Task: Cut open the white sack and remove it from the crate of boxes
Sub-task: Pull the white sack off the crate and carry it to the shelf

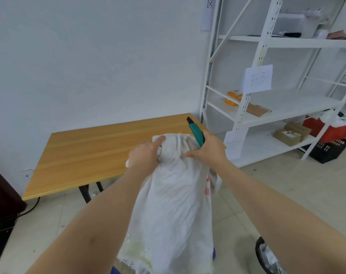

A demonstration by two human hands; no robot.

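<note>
White walls, metal shelving (286,107) on the right and a wooden table (93,155) at far left frame the work. Held up in front of the table, the white sack (174,194) hangs bunched. The left hand (146,153) grips its gathered top; the right hand (209,149) clutches sack and a green cutter (197,132) together. Judging by this, the sack is nearly lifted clear; the crate is barely in view.

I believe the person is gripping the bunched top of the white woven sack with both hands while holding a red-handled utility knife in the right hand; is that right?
Not quite: the head view shows the utility knife has a green handle, not red. The rest stands: the left hand and right hand both grip the bunched top of the white woven sack.
</note>
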